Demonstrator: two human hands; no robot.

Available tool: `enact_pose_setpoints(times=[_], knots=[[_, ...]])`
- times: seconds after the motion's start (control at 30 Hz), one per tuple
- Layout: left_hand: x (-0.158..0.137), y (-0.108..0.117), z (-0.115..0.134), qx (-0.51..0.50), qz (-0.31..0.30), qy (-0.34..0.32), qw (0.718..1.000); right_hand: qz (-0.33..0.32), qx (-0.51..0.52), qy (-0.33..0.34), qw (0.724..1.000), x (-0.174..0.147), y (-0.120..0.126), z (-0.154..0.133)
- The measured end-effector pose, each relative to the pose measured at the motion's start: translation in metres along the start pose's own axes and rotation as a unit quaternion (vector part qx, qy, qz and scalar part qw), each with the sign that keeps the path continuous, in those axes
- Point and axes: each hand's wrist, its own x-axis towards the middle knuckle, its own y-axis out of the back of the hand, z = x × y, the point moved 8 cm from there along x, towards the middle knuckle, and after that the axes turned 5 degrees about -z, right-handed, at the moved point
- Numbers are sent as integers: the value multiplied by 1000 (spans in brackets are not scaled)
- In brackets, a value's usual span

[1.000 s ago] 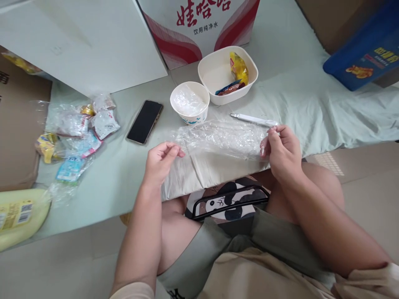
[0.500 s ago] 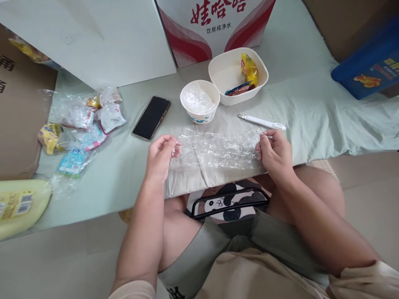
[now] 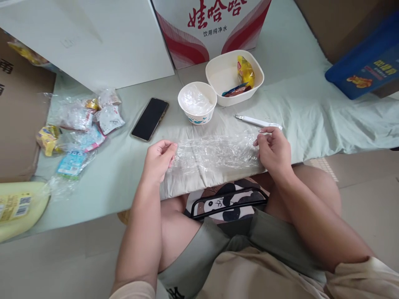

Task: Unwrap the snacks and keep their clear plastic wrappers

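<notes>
A crinkled sheet of clear plastic wrap [image 3: 215, 153] is stretched sideways between my hands, just above the near edge of the cloth-covered surface. My left hand [image 3: 158, 160] pinches its left end between thumb and fingers. The right end is pinched in my right hand [image 3: 274, 150]. Behind the wrap stands a round paper bowl [image 3: 199, 118] with crumpled clear plastic [image 3: 195, 99] inside. An oval white tray [image 3: 215, 89] beside it holds a yellow packet [image 3: 245, 71] and a blue and brown packet [image 3: 237, 90]. A white utility knife [image 3: 257, 121] lies beyond my right hand.
A black phone [image 3: 150, 118] lies left of the bowl. Several wrapped snacks [image 3: 82, 124] are heaped farther left, near a pale yellow bottle [image 3: 21, 207]. A white box [image 3: 93, 41], a red and white carton [image 3: 215, 33] and a blue container [image 3: 364, 58] stand around the back.
My left hand has turned slightly and shifted a little left and down, with the wrap still held between both hands. The camera view has shifted slightly.
</notes>
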Motion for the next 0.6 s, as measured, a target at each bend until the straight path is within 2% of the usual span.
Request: enact_pose_setpoints(times=[0.1,0.2,0.33,0.47,0.6], knots=[[6,6,-3,100,26,-43,994,11,-61,1,998,2,5,-2],[7,7,-3,200,34,-57,978,6,-128,0,992,4,5,-2],[5,8,9,291,88,-93,948,-1,-212,40,976,4,-1,-6],[7,-2,22,328,114,-199,917,6,-286,63,956,0,-6,-10],[18,-12,18,301,75,-226,923,-10,-327,88,941,-7,-11,-15]])
